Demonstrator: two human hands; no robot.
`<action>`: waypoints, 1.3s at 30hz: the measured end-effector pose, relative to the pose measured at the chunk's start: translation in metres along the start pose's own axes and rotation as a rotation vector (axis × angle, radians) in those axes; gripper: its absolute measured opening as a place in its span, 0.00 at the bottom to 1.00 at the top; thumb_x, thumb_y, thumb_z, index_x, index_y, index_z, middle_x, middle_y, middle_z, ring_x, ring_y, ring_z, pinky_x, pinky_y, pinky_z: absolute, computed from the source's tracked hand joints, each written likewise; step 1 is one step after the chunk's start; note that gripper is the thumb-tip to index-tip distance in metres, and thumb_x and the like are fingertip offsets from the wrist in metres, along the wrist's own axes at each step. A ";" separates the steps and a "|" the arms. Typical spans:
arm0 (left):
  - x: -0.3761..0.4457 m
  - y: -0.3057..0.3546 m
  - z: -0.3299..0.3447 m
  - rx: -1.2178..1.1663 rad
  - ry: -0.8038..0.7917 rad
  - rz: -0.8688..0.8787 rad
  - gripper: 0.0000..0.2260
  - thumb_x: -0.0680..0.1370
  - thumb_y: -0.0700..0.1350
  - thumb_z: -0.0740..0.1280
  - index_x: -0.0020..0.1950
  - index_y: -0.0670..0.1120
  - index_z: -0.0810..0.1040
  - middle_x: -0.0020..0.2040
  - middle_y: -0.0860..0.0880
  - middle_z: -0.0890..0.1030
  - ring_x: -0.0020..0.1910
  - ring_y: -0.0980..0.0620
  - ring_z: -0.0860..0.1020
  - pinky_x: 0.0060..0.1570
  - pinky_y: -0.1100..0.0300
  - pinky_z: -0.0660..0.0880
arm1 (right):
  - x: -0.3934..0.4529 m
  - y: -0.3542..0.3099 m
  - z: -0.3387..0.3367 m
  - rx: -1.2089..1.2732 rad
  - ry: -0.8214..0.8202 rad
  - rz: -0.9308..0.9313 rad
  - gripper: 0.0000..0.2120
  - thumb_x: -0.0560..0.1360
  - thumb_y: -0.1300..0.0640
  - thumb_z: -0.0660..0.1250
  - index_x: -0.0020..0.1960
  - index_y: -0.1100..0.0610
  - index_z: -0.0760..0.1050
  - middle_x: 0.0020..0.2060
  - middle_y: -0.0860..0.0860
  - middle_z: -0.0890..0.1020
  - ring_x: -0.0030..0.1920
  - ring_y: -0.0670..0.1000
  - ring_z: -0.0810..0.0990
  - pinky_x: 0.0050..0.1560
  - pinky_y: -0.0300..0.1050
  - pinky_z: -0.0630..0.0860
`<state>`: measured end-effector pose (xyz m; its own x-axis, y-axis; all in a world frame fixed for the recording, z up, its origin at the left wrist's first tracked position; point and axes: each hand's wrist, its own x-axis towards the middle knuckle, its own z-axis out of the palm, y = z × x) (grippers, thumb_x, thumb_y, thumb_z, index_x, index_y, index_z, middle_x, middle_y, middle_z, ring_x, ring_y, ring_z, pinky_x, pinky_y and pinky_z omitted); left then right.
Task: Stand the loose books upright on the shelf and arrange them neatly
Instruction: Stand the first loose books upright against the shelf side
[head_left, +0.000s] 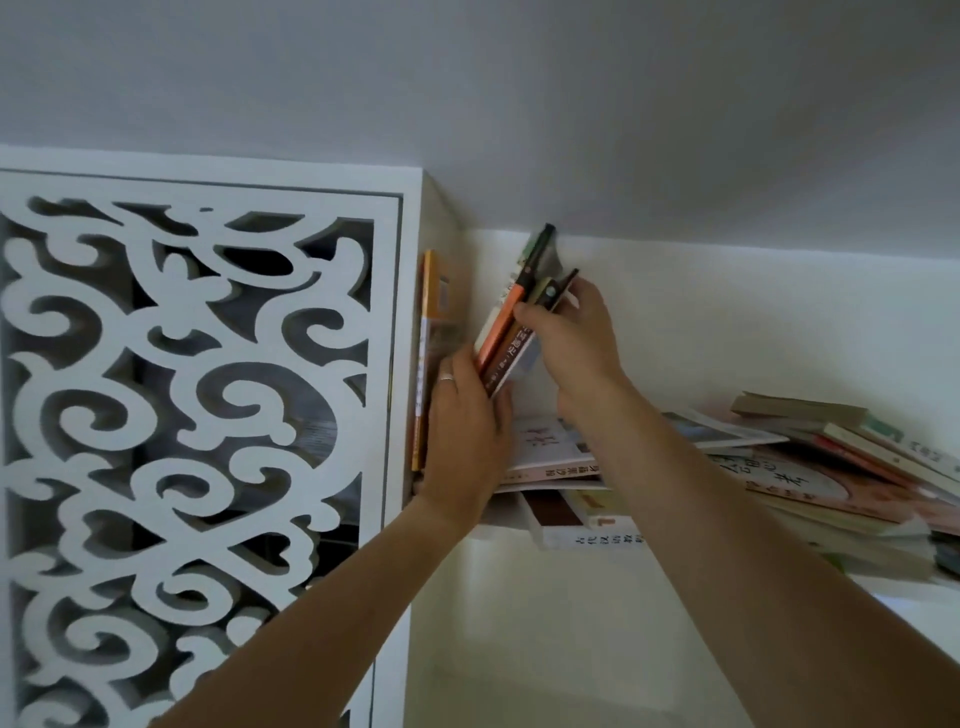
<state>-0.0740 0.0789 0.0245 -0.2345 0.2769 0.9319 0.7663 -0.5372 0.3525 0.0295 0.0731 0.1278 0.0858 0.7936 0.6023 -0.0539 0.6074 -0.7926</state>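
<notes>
A few thin books with orange, brown and dark spines lean to the right in the left corner of a white shelf. My right hand grips them near their top. My left hand presses flat against their lower left side, a ring on one finger. An orange and yellow book stands upright against the shelf's left wall. Under my arms several loose books lie flat, and a messy pile of books spreads to the right.
A white carved fretwork panel fills the left side. The shelf's back wall is plain white above the pile. A lower compartment opens beneath the shelf board.
</notes>
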 end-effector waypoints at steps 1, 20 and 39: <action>0.003 0.000 0.003 0.023 0.046 -0.018 0.20 0.85 0.50 0.64 0.74 0.43 0.67 0.65 0.44 0.79 0.60 0.51 0.80 0.58 0.52 0.82 | 0.004 -0.004 0.006 -0.061 -0.059 -0.065 0.27 0.74 0.57 0.73 0.71 0.49 0.70 0.57 0.45 0.84 0.57 0.47 0.83 0.62 0.52 0.79; 0.003 -0.021 -0.016 0.156 0.051 0.525 0.34 0.75 0.38 0.71 0.79 0.35 0.62 0.80 0.33 0.60 0.82 0.36 0.55 0.78 0.37 0.60 | 0.002 0.009 0.015 -0.394 -0.541 -0.316 0.43 0.82 0.53 0.67 0.78 0.27 0.39 0.76 0.50 0.71 0.70 0.50 0.76 0.70 0.59 0.74; 0.006 -0.037 0.001 0.385 -0.054 0.493 0.36 0.79 0.47 0.73 0.83 0.45 0.60 0.85 0.41 0.53 0.84 0.38 0.46 0.82 0.40 0.43 | -0.006 -0.007 -0.137 -1.561 -0.347 0.316 0.27 0.81 0.39 0.62 0.66 0.61 0.76 0.62 0.58 0.79 0.55 0.57 0.78 0.50 0.44 0.69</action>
<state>-0.1030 0.1006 0.0170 0.2237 0.1149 0.9679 0.9395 -0.2897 -0.1828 0.1656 0.0594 0.1164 0.0407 0.9732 0.2265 0.9970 -0.0247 -0.0730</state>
